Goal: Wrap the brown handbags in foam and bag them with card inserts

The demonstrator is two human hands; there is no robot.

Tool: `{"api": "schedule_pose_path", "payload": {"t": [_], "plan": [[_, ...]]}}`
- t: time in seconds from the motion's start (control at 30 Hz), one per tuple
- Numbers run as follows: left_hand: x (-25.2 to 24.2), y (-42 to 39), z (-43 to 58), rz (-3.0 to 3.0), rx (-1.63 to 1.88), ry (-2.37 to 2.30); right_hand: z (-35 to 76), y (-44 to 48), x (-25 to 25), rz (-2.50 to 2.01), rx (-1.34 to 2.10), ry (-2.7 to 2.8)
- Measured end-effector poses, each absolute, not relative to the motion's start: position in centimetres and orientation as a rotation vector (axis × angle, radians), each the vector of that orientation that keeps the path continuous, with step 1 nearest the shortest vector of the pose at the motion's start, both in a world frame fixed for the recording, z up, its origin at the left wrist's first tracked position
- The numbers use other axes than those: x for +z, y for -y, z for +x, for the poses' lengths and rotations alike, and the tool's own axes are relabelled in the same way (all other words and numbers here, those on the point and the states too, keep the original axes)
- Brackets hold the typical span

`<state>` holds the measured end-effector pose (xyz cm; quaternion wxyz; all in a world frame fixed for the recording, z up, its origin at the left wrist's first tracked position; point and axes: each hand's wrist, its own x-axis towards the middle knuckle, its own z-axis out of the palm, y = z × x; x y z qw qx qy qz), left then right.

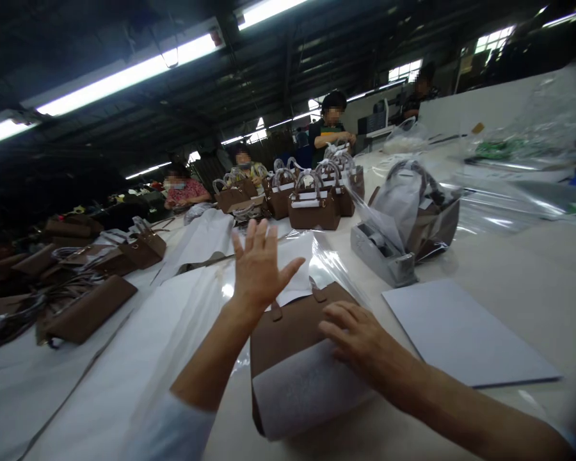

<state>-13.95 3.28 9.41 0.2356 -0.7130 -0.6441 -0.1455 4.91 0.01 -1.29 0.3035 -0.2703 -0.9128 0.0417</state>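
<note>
A brown handbag (292,334) lies on the table in front of me, with a sheet of white tissue paper (307,390) over its near part. My left hand (258,272) is raised above the bag's far edge, fingers stretched and thumb spread, holding nothing. Behind it lie a white sheet and clear plastic film (324,256). My right hand (360,336) is over the bag's right side, its fingers loosely bent and apart, close to the edge of the tissue paper. Whether its fingertips touch the bag is hard to tell.
Right of the bag are a grey tape dispenser (381,256), a plastic-wrapped bag (432,221) and a stack of white sheets (465,330). Several brown handbags (314,208) stand at the back. More bags (91,307) lie left. Co-workers sit or stand beyond; clear plastic covers the far right.
</note>
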Motion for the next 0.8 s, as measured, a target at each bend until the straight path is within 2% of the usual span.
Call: {"api": "schedule_pose_path", "payload": {"t": [0.1,0.2,0.3,0.4,0.57,0.73,0.8], "plan": [[10.4,-8.6,-13.4,-2.223,-0.111,1.797,4.5,1.2,-1.5,-0.499,-0.175,2.469],[9.4,-9.2,-12.8,-2.381,-0.047,1.752,5.4,1.8,-1.9,-0.361,-0.048,2.617],[7.9,-5.8,-12.2,-2.523,-0.077,1.655,6.6,2.1,-2.6,-0.386,0.142,2.635],[6.1,-1.2,-11.1,-2.604,-0.2,1.607,7.1,2.4,-3.7,-0.448,0.279,2.629],[1.5,3.7,-9.1,-2.548,-0.611,1.573,6.0,2.6,-4.5,-0.455,0.315,2.537],[-1.7,4.8,-8.5,-2.309,-0.673,1.648,6.1,0.8,-4.2,-0.356,0.264,2.44],[-2.0,4.7,-8.7,-2.318,-0.688,1.677,7.1,-0.7,-3.9,-0.471,0.225,2.333]]}}
